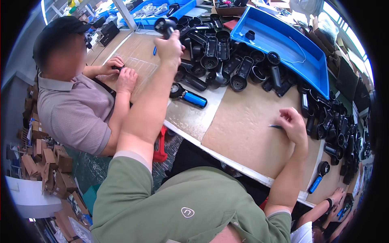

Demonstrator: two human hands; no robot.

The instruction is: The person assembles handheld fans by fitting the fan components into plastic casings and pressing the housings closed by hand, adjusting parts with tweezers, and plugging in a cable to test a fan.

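Note:
My left arm reaches out to the far left. Its hand [169,49] is closed round a black plastic part with a round head [165,26], held up over the table at the edge of a heap of similar black plastic housings [227,60]. My right hand [293,124] is low over the brown table covering [243,117], its fingers curled. From them sticks a thin, dark, pointed piece [275,126], too small to name. A blue-handled tool with a round black head [193,98] lies below my left hand.
A big blue tray [283,44] stands behind the heap. More black housings [336,125] line the right side, near another blue-handled tool [319,177]. At my left a co-worker in a cap [73,89] handles a small dark piece. Another person's hand [337,196] rests at lower right.

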